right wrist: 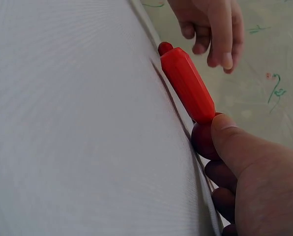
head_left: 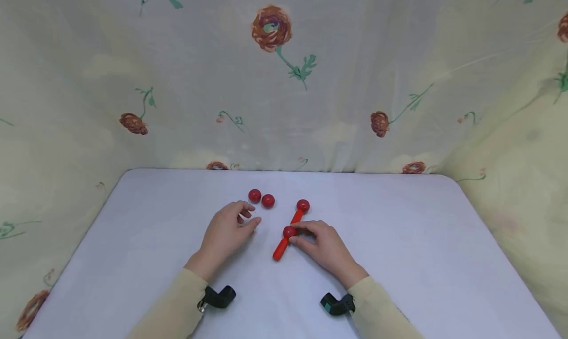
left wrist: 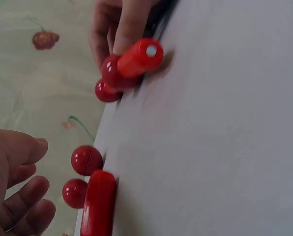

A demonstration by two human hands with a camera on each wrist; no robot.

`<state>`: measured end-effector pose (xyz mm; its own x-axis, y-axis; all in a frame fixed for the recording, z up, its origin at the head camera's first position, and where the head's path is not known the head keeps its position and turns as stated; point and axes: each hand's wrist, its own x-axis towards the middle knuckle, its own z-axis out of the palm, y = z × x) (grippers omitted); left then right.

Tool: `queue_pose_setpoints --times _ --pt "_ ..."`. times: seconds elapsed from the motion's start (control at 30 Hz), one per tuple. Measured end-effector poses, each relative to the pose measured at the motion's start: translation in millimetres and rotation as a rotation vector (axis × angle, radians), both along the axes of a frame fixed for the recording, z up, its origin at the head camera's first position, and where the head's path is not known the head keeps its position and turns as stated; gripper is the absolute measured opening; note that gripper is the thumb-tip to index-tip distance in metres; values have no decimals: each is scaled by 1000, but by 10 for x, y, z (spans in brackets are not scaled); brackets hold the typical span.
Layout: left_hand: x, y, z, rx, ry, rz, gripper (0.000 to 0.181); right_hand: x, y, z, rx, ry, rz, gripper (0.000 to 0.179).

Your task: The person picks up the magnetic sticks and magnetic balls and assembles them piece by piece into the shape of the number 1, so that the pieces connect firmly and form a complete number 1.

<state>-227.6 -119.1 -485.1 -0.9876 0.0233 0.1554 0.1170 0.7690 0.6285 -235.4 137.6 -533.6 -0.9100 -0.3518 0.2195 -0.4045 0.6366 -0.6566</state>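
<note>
My right hand (head_left: pixel 326 245) pinches a red ball (head_left: pixel 290 232) between thumb and fingers. One orange-red rod (head_left: pixel 280 250) runs from this ball toward me; its near end shows a pale round disc in the left wrist view. Beyond the ball, a second orange-red rod (head_left: pixel 296 216) leads to another red ball (head_left: pixel 303 205), all in one slanting line. My left hand (head_left: pixel 226 233) hovers with loosely bent fingers, holding nothing. Beside it in the left wrist view lies a loose red rod (left wrist: pixel 99 204), hidden behind this hand in the head view.
Two loose red balls (head_left: pixel 268 201) (head_left: pixel 255 196) sit close together just past my left fingertips. The white table (head_left: pixel 399 260) ends at a far edge in front of a flowered cloth (head_left: pixel 328 131). Each wrist wears a black camera mount (head_left: pixel 219 297).
</note>
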Motion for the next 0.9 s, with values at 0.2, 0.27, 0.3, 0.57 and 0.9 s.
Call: queue_pose_setpoints --times 0.2,0.27,0.3,0.57,0.9 --pt "-414 -174 18 -52 -127 -3 51 -2 5 19 -10 -9 4 36" --pt "-515 -192 14 -65 -169 -19 56 0 5 19 -9 -12 4 36" --pt "-554 -197 15 -74 -184 -32 57 0 5 19 -8 -12 3 36" --pt "-713 -202 49 -180 -188 -156 52 7 -14 34 -17 9 16 34" --pt "-752 -232 -24 -164 -139 -147 43 3 15 51 0 2 19 34"
